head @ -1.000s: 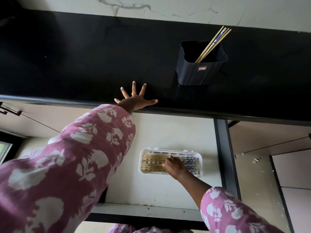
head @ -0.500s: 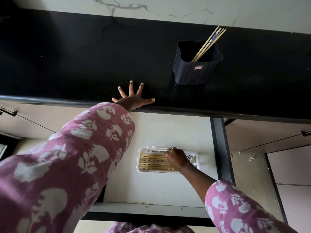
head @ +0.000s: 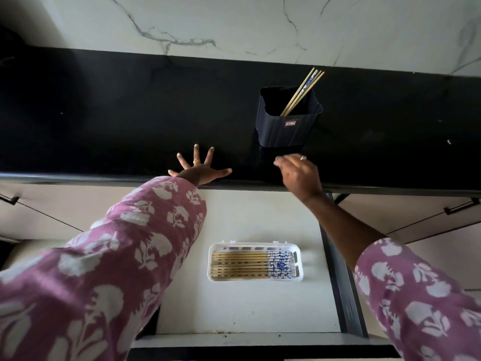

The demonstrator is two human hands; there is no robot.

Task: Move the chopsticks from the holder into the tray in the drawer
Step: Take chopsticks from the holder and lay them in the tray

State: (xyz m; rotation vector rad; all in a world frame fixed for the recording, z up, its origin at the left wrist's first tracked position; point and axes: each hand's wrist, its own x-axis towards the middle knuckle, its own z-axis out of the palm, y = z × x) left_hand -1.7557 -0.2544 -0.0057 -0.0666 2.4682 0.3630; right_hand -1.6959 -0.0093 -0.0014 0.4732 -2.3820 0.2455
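The holder (head: 286,131) had its left and near mouth free, since its chopsticks (head: 299,93) leaned into the far right corner. Left of the holder, bare countertop (head: 234,118) ran open up to the spread left hand (head: 199,171).

Place: a home kitchen.
Worktop: black stone desk (head: 104,113) under a white marble-veined wall (head: 234,22).
Storage: open drawer (head: 247,308), cabinet fronts with dark handles (head: 458,207).
Utensils: chopsticks (head: 302,92) in a holder (head: 286,126), more in a tray (head: 255,261).

holder (head: 286,126) | small red label | text seemingly too blurred to read
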